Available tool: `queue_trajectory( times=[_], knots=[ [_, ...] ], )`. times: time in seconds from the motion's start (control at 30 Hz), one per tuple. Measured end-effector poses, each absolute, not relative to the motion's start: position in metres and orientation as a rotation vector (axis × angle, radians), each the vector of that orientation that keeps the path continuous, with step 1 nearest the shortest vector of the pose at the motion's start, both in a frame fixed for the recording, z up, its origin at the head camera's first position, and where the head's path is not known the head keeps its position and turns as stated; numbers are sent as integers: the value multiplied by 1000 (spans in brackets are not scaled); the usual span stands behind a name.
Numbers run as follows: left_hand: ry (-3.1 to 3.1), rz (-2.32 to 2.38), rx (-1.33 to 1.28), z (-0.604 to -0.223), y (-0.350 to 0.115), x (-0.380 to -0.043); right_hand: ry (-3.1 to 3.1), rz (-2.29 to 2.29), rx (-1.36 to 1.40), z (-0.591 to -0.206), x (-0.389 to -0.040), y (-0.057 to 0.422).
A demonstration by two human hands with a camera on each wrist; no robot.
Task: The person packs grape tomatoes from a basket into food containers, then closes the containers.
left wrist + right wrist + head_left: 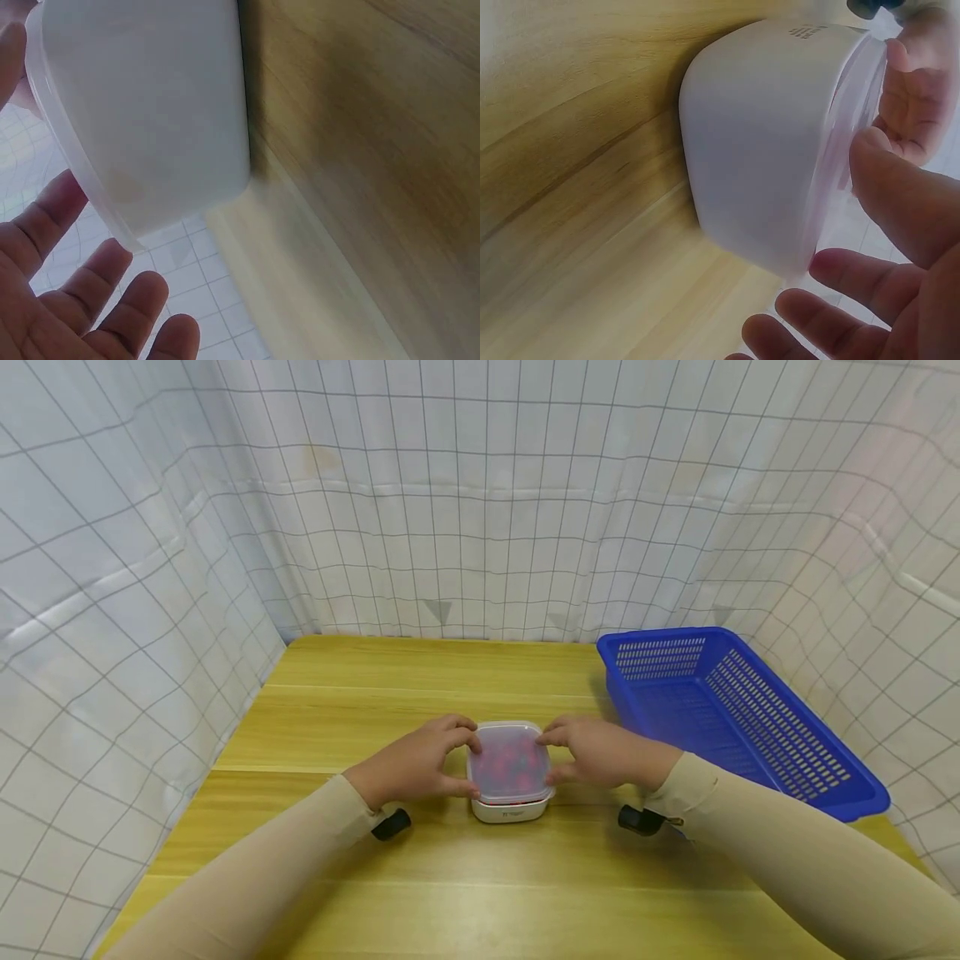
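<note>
A white square food container stands on the table with a translucent lid over it. Blurred red and pink contents show through the lid. At the front the lid sits slightly raised, with a thin red gap below it. My left hand holds the lid's left edge between thumb and fingers. On the opposite edge, my right hand grips the lid the same way. In the right wrist view, the thumb and index fingertip meet the lid's rim, while the other fingers stay off the container wall.
A blue perforated plastic basket stands at the right of the wooden table, beyond my right forearm. White grid-patterned curtains hang behind the table and along both sides.
</note>
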State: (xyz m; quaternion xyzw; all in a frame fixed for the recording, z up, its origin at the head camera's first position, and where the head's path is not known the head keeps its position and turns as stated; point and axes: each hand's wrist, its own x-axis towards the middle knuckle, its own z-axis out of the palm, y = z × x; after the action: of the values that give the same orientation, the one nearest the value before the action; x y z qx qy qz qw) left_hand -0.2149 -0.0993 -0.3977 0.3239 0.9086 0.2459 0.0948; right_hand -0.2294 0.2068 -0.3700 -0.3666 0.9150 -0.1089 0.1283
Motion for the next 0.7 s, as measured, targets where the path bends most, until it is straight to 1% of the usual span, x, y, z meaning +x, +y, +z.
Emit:
queue_trajectory(
  times=[0.3, 0.7],
  knots=[
    [2705, 664, 951, -398, -92, -211, 2664, -293, -998, -366, -227, 201],
    [2788, 573, 990, -400, -86, -203, 2681, -265, -1021, -363, -225, 193]
  ],
)
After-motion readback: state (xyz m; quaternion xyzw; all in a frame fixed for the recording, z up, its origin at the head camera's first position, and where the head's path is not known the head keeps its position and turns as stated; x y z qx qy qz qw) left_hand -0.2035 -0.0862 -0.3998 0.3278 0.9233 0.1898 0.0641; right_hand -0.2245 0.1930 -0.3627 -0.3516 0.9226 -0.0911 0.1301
